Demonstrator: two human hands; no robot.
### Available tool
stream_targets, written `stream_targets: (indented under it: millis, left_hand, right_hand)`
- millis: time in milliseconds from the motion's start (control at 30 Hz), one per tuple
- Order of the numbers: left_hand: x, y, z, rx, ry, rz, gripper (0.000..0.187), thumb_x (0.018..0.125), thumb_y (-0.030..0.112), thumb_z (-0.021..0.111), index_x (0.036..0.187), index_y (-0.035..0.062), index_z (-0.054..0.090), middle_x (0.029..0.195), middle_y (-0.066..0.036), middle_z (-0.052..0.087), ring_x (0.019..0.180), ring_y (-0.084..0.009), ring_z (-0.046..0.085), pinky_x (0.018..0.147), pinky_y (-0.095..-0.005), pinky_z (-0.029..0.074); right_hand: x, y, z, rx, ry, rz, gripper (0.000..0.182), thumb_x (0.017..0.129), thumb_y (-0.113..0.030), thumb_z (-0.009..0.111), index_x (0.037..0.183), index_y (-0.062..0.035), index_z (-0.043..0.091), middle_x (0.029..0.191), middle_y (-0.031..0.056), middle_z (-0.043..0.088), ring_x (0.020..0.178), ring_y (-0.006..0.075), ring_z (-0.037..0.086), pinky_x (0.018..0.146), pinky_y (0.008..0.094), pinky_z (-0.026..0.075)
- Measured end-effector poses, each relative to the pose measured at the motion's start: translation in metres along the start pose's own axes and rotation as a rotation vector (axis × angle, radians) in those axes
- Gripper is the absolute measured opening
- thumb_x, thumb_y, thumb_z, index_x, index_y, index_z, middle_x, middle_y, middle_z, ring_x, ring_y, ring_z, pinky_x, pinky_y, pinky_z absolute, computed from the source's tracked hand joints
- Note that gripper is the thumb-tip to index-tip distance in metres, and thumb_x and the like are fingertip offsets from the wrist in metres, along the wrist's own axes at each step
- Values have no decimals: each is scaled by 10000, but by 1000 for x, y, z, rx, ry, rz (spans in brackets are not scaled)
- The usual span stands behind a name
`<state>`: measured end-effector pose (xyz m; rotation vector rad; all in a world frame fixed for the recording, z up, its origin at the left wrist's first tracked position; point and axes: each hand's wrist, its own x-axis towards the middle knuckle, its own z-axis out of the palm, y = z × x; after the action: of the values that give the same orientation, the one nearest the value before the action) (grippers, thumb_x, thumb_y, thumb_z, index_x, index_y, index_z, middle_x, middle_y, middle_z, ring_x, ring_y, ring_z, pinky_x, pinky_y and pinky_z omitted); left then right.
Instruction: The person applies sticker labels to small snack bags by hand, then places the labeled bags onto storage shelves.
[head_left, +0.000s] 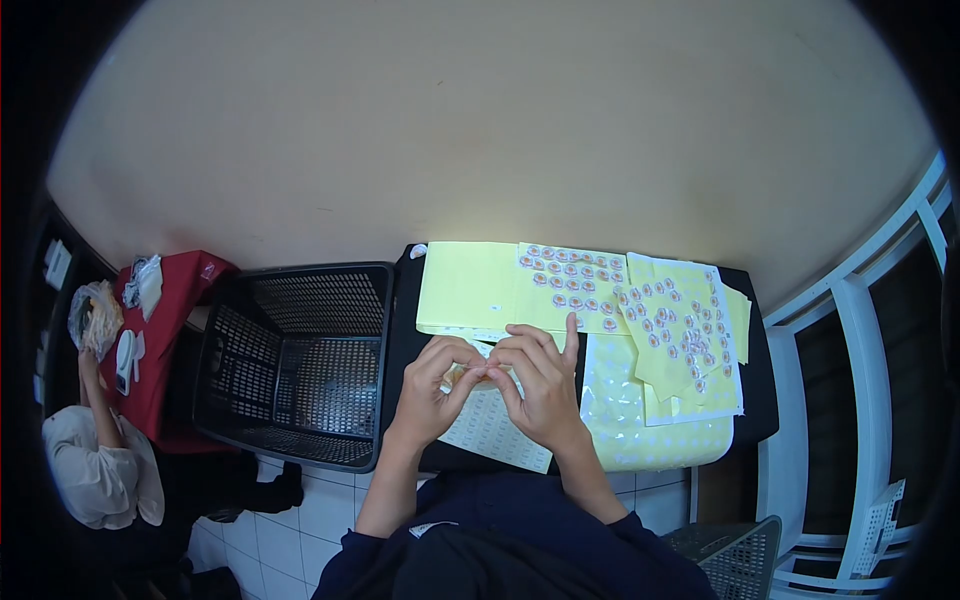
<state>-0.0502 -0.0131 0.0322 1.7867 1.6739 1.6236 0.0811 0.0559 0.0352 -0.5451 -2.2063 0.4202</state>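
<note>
My left hand (436,388) and my right hand (535,380) meet over the front of the black table, thumbs and fingertips pinched together. A small item between the fingertips is too small to make out. Under my hands lies a white sheet (505,432) with rows of small printed marks. Behind them is a plain yellow sheet (468,285). To its right, yellow sheets (640,282) carry many small round stickers in rows and clusters. A clear plastic-covered yellow stack (615,400) lies right of my right hand.
A large black basket (378,330) stands left of the table. Farther left, a co-worker (100,465) sits by a red-covered table (180,300) bearing plastic bags. Another basket (745,560) is at the lower right, near white metal rails (860,350).
</note>
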Motion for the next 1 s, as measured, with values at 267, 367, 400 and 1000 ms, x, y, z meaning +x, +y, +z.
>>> stream_targets:
  millis: [267,367,400,1000]
  left_hand:
    - [-11,-7,-11,-124,-150,-127,63,684,8,624,707,-11,568,721,-86,572,708,-163,557,630,-254,423]
    - [-15,-16,-6,-164,-199,-160,110,686,53,635,749,-13,573,762,-93,578,724,-169,566,651,-254,430]
    - [-17,-21,-2,-217,-167,-161,172,688,90,646,801,-14,569,788,-100,581,721,-177,568,656,-255,433]
    - [30,-126,97,-1738,-111,-1008,396,862,377,361,1021,30,468,856,-118,544,771,-209,541,677,-333,469]
  right_hand:
    - [-16,7,12,44,-72,-1,58,729,-97,562,749,-87,509,775,13,520,891,178,516,993,523,98]
    - [-16,7,9,93,-55,40,68,728,-87,563,746,-78,498,761,24,525,858,185,524,993,496,121]
    - [-16,6,8,136,-48,71,72,727,-79,565,745,-70,496,759,30,534,844,189,529,996,474,132]
    - [-48,160,10,-30,147,583,177,678,-93,645,824,-15,582,796,106,545,717,239,548,645,313,438]
